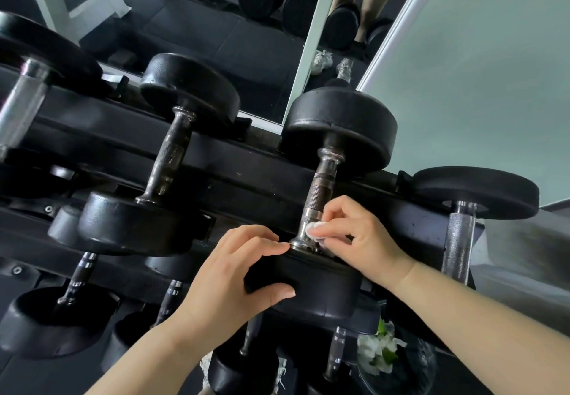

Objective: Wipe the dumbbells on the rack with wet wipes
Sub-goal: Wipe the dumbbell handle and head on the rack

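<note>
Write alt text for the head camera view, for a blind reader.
A person's right hand holds a white wet wipe against the near end of a dumbbell handle, while the left hand grips the black head below it. The dumbbell lies on a black rack among other dumbbells.

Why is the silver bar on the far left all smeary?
Head view: the left silver handle is blurred near the frame edge, likely from motion; the rack looks slanted through the wide-angle lens; the dumbbell handle by the wet wipe looks sharp.
</note>
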